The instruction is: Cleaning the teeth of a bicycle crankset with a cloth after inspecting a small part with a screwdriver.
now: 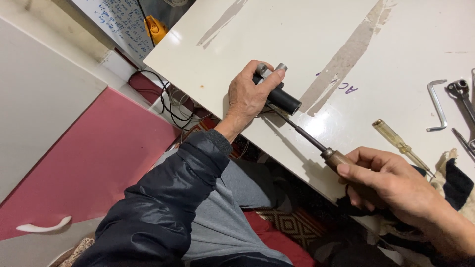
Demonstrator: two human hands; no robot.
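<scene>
Black cylindrical part (pixel 281 97) sat clamped in the left hand (pixel 247 96); the right hand (pixel 391 183) gripped a screwdriver (pixel 316 141), tip at the part, seemingly mid-job.

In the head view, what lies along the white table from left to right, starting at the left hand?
Left hand → black cylinder → screwdriver shaft → right hand → yellow-handled screwdriver → hex key → pliers.
</scene>
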